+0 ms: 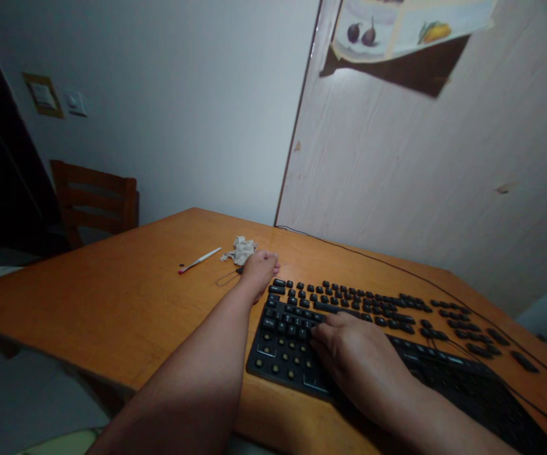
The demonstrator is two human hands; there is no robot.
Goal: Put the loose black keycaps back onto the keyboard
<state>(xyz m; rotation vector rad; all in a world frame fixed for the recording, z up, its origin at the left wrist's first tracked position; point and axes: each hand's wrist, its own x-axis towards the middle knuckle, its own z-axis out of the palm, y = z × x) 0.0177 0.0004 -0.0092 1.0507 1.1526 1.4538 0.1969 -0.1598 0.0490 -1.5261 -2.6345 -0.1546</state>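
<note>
Computer keyboard (448, 376), some keycaps missing, is seen in the head view on the wooden counter (112, 297), directly beneath the right hand (354, 354), the nearer one; long axis slanted toward lower right. Right fingers are curled down onto keys; any grip is hidden. Left hand (260, 272) is placed past the left end, beside loose keycaps (378, 309) and crumpled tissue (242, 251), fingers part-curled; whether anything is held cannot be told. Legends can't be read.
</note>
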